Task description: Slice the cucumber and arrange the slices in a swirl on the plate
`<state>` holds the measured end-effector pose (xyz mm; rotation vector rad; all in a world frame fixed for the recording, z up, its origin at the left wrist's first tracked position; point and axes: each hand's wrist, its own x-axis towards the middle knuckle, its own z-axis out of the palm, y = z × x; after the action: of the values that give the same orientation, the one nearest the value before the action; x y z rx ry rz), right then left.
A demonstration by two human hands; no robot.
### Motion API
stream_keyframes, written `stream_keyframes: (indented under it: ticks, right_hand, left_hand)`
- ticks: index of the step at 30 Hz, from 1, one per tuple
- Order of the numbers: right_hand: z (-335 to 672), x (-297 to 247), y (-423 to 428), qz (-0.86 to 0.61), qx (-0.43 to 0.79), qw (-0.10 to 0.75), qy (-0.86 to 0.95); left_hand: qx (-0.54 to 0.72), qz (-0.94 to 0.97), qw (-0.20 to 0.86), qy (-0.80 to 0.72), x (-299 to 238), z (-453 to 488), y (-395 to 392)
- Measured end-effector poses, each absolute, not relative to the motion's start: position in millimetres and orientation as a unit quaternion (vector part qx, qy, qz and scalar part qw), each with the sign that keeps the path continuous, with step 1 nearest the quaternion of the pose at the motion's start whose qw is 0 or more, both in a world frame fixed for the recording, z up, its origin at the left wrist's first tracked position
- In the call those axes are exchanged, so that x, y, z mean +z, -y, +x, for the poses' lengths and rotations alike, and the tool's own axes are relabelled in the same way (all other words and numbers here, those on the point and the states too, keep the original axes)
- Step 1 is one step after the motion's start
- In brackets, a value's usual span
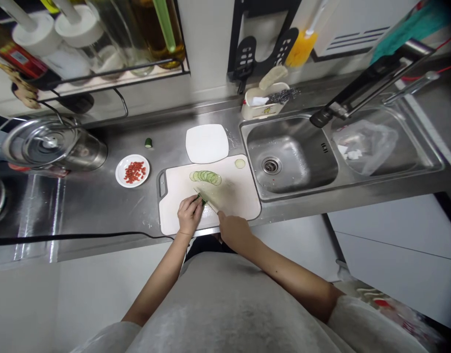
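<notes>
My left hand (189,214) is closed on a piece of cucumber (202,198), mostly covered by the fingers. A knife (210,202) is in the grip of my right hand (235,232), its blade beside the cucumber and close to the left fingertips. Both hands are over the white cutting board (243,201). Behind the blade, an overlapping row of thin cucumber slices (206,177) lies on the board. One single slice (240,163) rests near the board's far right corner.
A white square plate (206,143) stands behind the board. To the left are a small plate (147,169) of chopped red pieces and a cucumber end (148,142). The sink (291,184) adjoins on the right; a black cable (81,237) runs along the front left.
</notes>
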<state>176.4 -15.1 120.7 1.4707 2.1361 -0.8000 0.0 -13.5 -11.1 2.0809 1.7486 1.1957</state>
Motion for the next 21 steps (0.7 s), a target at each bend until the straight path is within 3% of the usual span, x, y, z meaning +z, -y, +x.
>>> stream_keyframes:
  ticks: [21]
  right_hand:
    - [176.2, 112.6, 7.8, 0.519, -0.295, 0.188, -0.780]
  left_hand:
    - [0.392, 0.701, 0.101, -0.587, -10.9, -0.9, 13.6]
